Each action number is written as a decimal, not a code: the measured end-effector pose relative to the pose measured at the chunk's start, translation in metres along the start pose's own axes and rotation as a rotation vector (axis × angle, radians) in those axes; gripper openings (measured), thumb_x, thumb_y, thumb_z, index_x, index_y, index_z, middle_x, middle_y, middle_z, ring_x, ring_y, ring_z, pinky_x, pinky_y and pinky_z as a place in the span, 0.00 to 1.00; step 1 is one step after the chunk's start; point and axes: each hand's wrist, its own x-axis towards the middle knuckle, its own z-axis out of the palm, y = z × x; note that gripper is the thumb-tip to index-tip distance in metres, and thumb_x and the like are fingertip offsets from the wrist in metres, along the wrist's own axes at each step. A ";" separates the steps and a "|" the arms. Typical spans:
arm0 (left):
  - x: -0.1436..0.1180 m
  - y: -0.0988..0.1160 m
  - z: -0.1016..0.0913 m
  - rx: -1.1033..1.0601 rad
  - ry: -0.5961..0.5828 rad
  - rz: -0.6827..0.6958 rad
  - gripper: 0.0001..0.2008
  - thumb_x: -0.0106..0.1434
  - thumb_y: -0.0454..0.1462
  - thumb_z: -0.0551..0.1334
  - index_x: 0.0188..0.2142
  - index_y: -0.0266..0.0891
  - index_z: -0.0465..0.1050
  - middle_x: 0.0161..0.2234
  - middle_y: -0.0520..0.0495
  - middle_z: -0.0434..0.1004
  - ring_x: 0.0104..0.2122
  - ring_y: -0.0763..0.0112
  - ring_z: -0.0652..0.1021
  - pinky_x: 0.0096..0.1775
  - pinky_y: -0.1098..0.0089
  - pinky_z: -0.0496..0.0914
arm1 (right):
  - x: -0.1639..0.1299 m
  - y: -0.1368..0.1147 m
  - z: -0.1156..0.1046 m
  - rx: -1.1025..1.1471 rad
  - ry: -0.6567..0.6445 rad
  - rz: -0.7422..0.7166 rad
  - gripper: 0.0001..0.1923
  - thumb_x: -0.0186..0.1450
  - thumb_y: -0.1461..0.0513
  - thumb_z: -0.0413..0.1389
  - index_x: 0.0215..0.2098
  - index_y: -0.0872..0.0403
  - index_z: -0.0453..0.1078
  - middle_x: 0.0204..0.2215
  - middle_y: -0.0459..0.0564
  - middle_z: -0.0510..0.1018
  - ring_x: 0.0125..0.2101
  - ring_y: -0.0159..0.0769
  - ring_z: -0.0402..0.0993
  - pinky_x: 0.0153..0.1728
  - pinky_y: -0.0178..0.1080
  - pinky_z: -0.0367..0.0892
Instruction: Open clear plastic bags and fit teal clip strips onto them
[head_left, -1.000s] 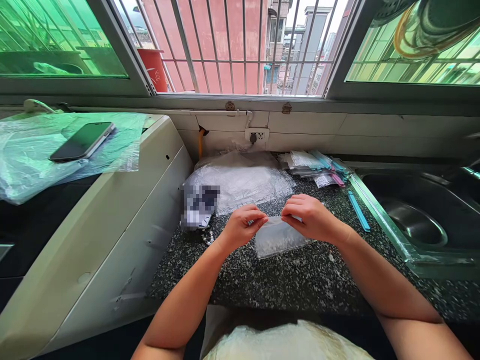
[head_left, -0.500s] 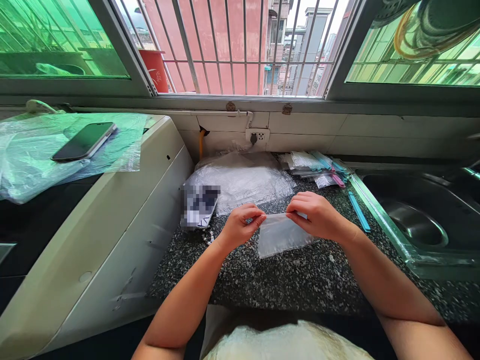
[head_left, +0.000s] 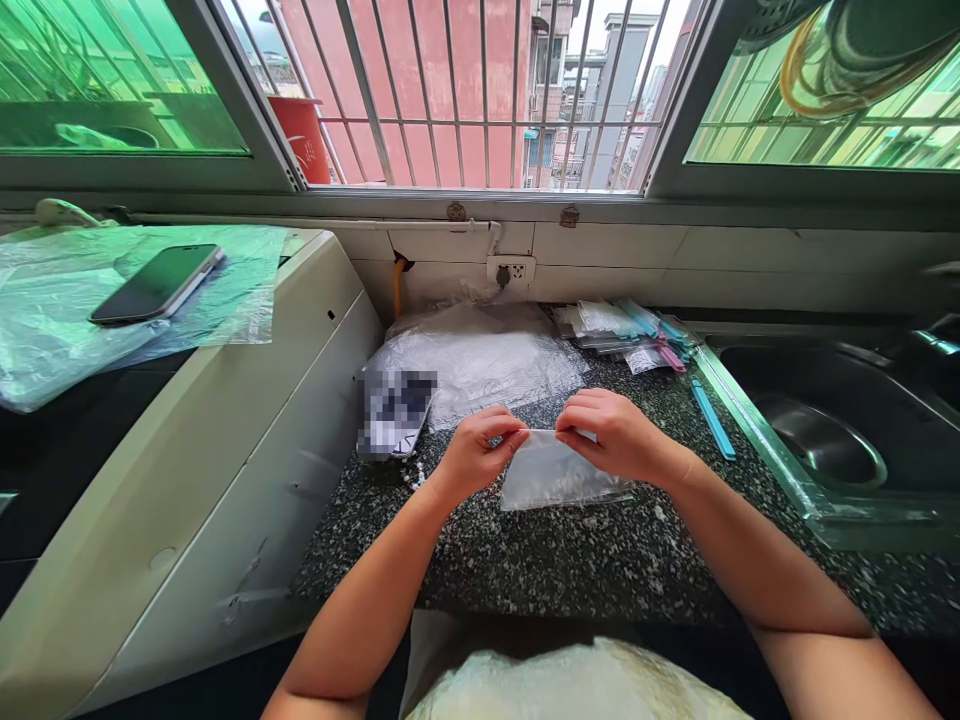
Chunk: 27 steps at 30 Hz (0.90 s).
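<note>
Head view: small clear zip bag lies on the granite counter, left of the sink. Left hand and right hand pinch its top corners. Probably light, limp, slippery; the stiffer seal strip seems the best hold.

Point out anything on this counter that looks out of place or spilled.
A few small white beads lie loose on the speckled counter, just left of the left hand. One blue strip lies apart from the bag pile, beside the sink.

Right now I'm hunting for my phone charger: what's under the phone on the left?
The phone lies on a crumpled clear plastic sheet spread over a white appliance top. Anything beneath the sheet is hidden; no charger shows.
</note>
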 end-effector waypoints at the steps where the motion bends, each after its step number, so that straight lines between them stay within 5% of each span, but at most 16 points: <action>1: 0.000 0.000 0.000 -0.001 -0.003 -0.004 0.10 0.62 0.36 0.58 0.28 0.35 0.74 0.24 0.47 0.72 0.26 0.74 0.71 0.29 0.73 0.66 | 0.000 0.000 0.001 -0.002 0.003 -0.002 0.11 0.66 0.63 0.48 0.27 0.55 0.67 0.23 0.46 0.73 0.26 0.30 0.64 0.31 0.35 0.58; 11: 0.000 0.000 -0.001 -0.055 -0.059 -0.033 0.11 0.60 0.42 0.60 0.27 0.36 0.72 0.25 0.49 0.71 0.27 0.73 0.70 0.30 0.71 0.66 | -0.001 0.004 -0.006 0.004 0.062 0.026 0.10 0.64 0.64 0.49 0.27 0.55 0.67 0.23 0.46 0.74 0.27 0.31 0.66 0.32 0.36 0.60; 27: -0.002 -0.006 0.006 -0.029 -0.100 -0.054 0.12 0.62 0.37 0.57 0.25 0.36 0.73 0.24 0.49 0.69 0.26 0.75 0.70 0.30 0.73 0.64 | -0.004 0.007 -0.017 0.017 0.148 0.059 0.09 0.64 0.63 0.50 0.26 0.54 0.67 0.23 0.47 0.73 0.26 0.31 0.66 0.29 0.35 0.61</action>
